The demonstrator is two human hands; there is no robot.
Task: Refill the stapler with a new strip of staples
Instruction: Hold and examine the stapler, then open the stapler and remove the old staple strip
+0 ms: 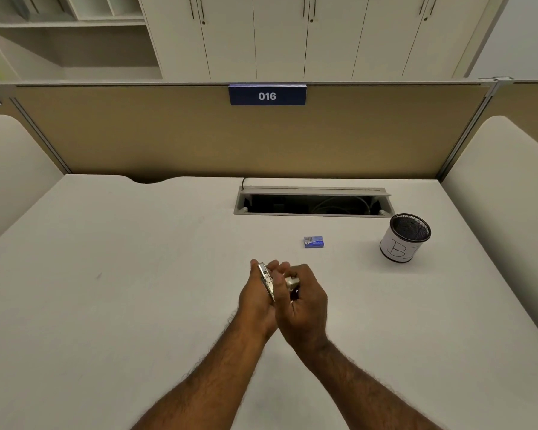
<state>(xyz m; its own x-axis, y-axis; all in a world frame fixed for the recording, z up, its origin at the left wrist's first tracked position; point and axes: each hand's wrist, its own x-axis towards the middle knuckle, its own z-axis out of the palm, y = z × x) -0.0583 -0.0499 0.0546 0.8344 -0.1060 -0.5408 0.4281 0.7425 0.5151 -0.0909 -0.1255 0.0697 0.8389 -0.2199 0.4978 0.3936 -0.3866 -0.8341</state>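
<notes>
A small metal stapler [267,279] is held above the white desk [137,290], its silver channel facing up and tilted. My left hand [254,297] cradles it from the left and below. My right hand [305,301] is closed against it from the right, fingers on a pale part of the stapler [292,282] near the thumb. Whether a staple strip is between the fingers is hidden. A small blue staple box [313,242] lies closed on the desk beyond the hands, apart from them.
A mesh pen cup [404,238] wrapped in white paper stands at the right. An open cable tray [312,204] is sunk into the desk behind the box. A tan partition [199,135] with a "016" sign closes the back.
</notes>
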